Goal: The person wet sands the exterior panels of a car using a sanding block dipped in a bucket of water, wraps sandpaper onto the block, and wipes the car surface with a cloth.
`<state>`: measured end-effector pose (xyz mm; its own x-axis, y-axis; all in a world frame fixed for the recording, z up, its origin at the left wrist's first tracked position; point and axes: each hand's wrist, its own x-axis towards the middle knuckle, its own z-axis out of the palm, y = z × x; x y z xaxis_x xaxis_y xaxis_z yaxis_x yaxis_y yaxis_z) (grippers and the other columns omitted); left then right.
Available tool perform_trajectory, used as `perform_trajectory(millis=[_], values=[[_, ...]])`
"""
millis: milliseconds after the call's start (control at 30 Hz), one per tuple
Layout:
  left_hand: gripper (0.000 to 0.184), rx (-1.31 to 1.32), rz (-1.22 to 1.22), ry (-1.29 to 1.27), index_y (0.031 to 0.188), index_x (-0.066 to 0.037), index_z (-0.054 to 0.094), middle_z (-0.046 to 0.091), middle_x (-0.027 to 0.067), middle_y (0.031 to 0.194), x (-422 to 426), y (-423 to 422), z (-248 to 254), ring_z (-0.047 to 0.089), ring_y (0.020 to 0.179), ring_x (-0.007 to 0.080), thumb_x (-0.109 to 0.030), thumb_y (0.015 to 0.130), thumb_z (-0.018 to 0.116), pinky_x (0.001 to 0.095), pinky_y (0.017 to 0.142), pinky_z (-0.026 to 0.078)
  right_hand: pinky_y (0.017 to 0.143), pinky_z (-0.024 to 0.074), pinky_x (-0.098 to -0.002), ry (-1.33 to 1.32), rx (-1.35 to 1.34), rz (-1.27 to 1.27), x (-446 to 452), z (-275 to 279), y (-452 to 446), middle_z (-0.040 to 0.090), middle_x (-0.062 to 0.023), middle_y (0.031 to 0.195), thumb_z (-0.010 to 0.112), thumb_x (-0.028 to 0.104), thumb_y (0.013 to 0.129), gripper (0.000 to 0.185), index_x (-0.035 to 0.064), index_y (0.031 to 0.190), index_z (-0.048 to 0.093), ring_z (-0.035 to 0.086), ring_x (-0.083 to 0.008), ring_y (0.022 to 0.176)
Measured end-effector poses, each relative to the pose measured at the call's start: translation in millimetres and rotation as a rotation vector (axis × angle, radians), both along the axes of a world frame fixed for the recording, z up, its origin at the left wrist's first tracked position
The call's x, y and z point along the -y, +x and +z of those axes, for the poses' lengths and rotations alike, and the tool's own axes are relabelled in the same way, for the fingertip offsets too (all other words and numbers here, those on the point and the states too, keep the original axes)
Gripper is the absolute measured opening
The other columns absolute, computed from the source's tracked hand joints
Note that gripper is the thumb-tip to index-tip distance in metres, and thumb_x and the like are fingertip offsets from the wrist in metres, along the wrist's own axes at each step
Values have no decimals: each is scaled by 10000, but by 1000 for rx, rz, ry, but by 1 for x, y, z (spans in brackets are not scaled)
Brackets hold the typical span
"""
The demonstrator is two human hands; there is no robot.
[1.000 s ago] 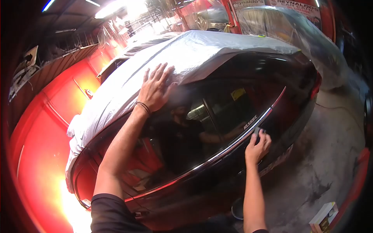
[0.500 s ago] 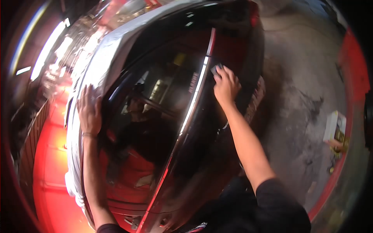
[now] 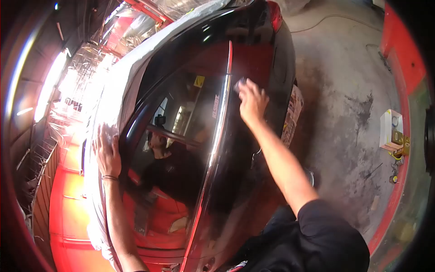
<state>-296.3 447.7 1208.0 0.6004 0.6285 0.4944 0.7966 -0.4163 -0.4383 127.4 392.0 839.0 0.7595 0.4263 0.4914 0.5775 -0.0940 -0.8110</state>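
Observation:
A glossy black car fills the middle of the view, with a chrome trim strip running below its side windows. My left hand lies with fingers spread on the white cover along the roof edge. Beside the upper part of the trim, my right hand pinches a small dark pad against or very near the black body panel. Pale lettering shows on the window just left of the trim. The window reflects a person.
At the right, a white and yellow box sits on the grey concrete floor by a red edge. A hose crosses the floor at the top. A red wall stands beyond the car at the left.
The view has turned, so the car now runs more upright in it. My left hand has shifted down along the cover. My right hand has moved past the lettering toward the rear, still holding the pad.

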Motion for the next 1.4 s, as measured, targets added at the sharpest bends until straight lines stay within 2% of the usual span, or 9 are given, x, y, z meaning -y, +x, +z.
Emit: perform_trajectory(millis=[100,267,300,400,567,867,1100,1267,1400], values=[[618,10,-26,12,1750,-110,479,492,224,1774,-5,-1,-6,440,1654,420,-405,1210,533,581,1374,270,1172,429,-573,21,18,137,40,-25,-51,675,16,1613,845,104,972,482,313,1405,805,624,-307,1389],[609,21,-10,-22,1750,-115,478,494,225,1773,4,5,-1,438,1659,419,-370,1201,546,588,1374,269,1160,431,-541,17,121,85,-23,2,27,686,13,1610,780,113,1022,418,263,1412,785,650,-296,1337],[609,35,-3,-31,1750,-115,479,495,227,1772,3,5,-1,438,1659,420,-367,1200,548,590,1375,269,1146,432,-544,60,123,115,-30,3,35,704,11,1580,802,62,976,436,265,1362,813,642,-273,1364],[610,29,-16,-6,1750,-118,479,495,225,1772,-1,1,-4,437,1659,423,-365,1197,556,593,1380,262,1165,435,-517,-14,202,146,-3,-25,58,696,52,1593,821,93,976,413,262,1353,816,629,-258,1403],[614,3,-7,16,1749,-125,481,492,220,1777,-1,5,-4,430,1663,425,-374,1194,561,596,1386,251,1140,463,-518,122,188,220,-26,-5,42,711,43,1564,830,116,980,360,254,1313,831,628,-268,1398],[624,14,-1,5,1747,-138,485,482,220,1784,3,3,-3,424,1667,431,-394,1186,580,596,1390,247,1133,465,-531,28,200,281,-11,0,59,694,27,1579,793,101,1012,376,241,1360,821,623,-289,1389],[649,25,51,36,1762,-150,460,482,219,1784,2,2,-6,423,1667,432,-398,1178,595,600,1403,234,1172,458,-594,19,90,201,53,-26,-58,645,-18,1615,864,214,977,434,302,1401,826,594,-357,1416],[656,32,13,33,1765,-153,458,478,218,1789,5,5,-6,423,1669,424,-406,1177,601,594,1403,238,1116,487,-649,23,-71,85,-21,18,6,667,-11,1565,838,207,1003,389,293,1382,812,609,-391,1402],[652,45,22,58,1759,-150,469,480,213,1790,5,5,-6,430,1666,420,-411,1177,604,593,1397,246,1115,497,-619,114,-74,84,-5,0,-25,672,-42,1547,822,266,1020,376,287,1396,820,617,-397,1393]])
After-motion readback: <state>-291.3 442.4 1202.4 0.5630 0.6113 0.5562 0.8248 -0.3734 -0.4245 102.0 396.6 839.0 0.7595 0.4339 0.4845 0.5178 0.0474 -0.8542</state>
